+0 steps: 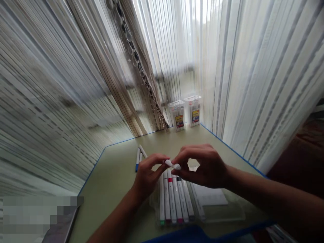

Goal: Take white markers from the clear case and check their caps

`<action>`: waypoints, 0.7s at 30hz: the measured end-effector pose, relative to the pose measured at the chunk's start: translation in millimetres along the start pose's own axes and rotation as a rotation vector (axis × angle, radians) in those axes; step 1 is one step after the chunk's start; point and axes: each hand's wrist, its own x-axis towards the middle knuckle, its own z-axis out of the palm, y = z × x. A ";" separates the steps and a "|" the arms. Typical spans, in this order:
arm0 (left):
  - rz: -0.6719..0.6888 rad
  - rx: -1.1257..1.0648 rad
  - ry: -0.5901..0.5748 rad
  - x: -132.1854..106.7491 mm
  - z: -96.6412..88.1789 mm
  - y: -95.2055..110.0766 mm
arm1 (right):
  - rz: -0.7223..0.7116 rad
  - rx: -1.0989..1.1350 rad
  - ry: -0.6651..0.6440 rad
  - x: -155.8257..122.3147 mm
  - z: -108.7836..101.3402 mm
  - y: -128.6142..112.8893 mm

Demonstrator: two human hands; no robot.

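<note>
My left hand (pixel 148 175) and my right hand (pixel 202 165) meet above the table, both pinching one small white marker (pixel 172 165) between thumb and fingers. The marker lies tilted, its left end in the left fingers, its right end in the right. Directly below the hands a clear flat case (pixel 227 211) holds a row of several white markers (pixel 174 199) with coloured bands. Two loose markers (pixel 139 157), one with a blue cap, lie on the table to the left of my left hand.
The pale green table (pixel 113 182) has a blue edge and ends close to striped curtains (pixel 253 84) on the left, back and right. Two clear marker boxes (pixel 186 114) stand upright at the far corner. A grey object (pixel 60 226) sits at the lower left.
</note>
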 end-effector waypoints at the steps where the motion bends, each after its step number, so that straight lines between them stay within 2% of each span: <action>1: 0.004 0.006 -0.002 -0.4 -0.2 -0.7 | -0.003 -0.003 -0.004 -0.5 -0.1 0.4; 10: 0.068 0.080 -0.025 -1.7 -0.8 -0.2 | 0.001 -0.043 0.002 -2.4 -1.4 -0.9; 16: 0.128 0.306 0.060 1.3 -3.9 6.3 | 0.093 -0.148 0.095 6.5 -10.2 4.1; 18: 0.163 0.370 0.060 1.2 -5.9 7.1 | 0.128 -0.168 0.071 7.7 -15.4 5.0; 21: 0.259 0.447 0.027 1.3 -6.8 9.6 | 0.181 -0.227 -0.034 -1.0 -25.7 -1.3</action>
